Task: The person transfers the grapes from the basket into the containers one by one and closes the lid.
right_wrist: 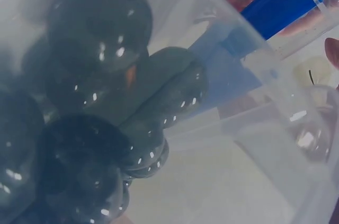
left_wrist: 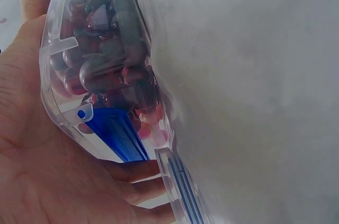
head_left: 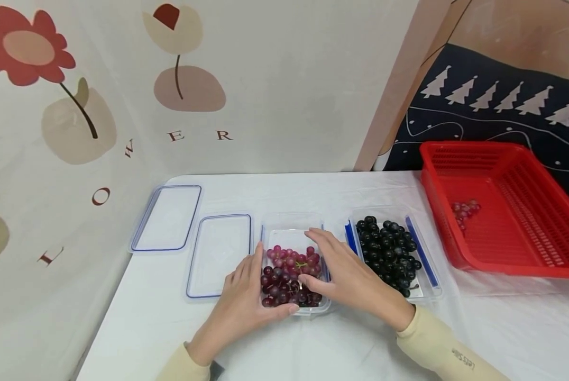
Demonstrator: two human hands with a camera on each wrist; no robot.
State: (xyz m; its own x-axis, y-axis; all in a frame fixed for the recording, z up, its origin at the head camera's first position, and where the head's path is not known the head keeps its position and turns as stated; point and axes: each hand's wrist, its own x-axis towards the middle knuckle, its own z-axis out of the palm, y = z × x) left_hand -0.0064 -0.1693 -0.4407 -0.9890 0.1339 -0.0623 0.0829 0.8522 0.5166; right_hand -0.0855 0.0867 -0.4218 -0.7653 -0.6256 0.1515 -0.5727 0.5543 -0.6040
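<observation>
A clear plastic container (head_left: 291,221) with blue side latches stands in front of me. Pinkish-red grapes (head_left: 291,257) lie across its middle, and dark purple-red grapes (head_left: 277,288) fill the near end. My left hand (head_left: 241,296) rests along its left wall with extended fingers, the thumb reaching across the near rim. In the left wrist view the palm lies beside the container wall, fingers by the blue latch (left_wrist: 119,134). My right hand (head_left: 348,272) arches over the right rim, thumb and fingers spread apart, the thumb tip above the grapes.
Right of my right hand, a second clear container (head_left: 429,275) holds black grapes (head_left: 389,251). Two clear lids with blue seals, a near lid (head_left: 220,256) and a far lid (head_left: 172,217), lie leftward. A red basket (head_left: 503,267) at the right holds a small grape bunch (head_left: 465,211).
</observation>
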